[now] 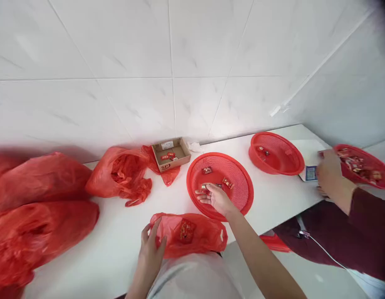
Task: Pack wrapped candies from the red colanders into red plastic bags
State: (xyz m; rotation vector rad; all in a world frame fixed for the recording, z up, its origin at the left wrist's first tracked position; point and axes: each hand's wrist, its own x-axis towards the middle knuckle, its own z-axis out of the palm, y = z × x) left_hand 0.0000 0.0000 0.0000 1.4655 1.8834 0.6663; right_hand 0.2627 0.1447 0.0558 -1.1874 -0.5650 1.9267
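My left hand grips the edge of a red plastic bag at the table's front edge; a red packet shows through the bag. My right hand reaches into the nearest red round basket, fingers curled over small red packets lying in it. Whether the fingers have closed on a packet is hidden.
A small cardboard box with red packets stands by the wall. Red plastic bags lie at left, with more at the far left. A second red basket and a third stand right, where another person's hand touches a scale.
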